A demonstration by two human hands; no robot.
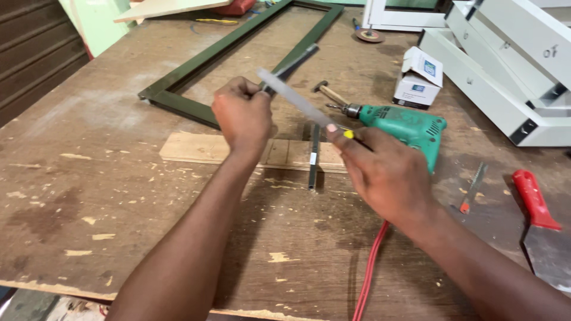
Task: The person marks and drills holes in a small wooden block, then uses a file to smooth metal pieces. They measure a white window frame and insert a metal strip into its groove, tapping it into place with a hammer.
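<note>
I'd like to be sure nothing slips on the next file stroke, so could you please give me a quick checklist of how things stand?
1. Left hand grips the dark metal strip: ok.
2. Right hand holds the flat file at its handle end: ok.
3. File laid across the strip: ok.
4. Strip's far end supported: cannot tell.
5. Green electric drill close beside the right hand: not ok.
6. Red cord clear of the arms: not ok, it runs under the right forearm.

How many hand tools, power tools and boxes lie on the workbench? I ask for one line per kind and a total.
Hand tools: 4 (hammer, file, small blade, red-handled scraper)
Power tools: 1 (green drill)
Boxes: 1 (white box)
Total: 6
</note>
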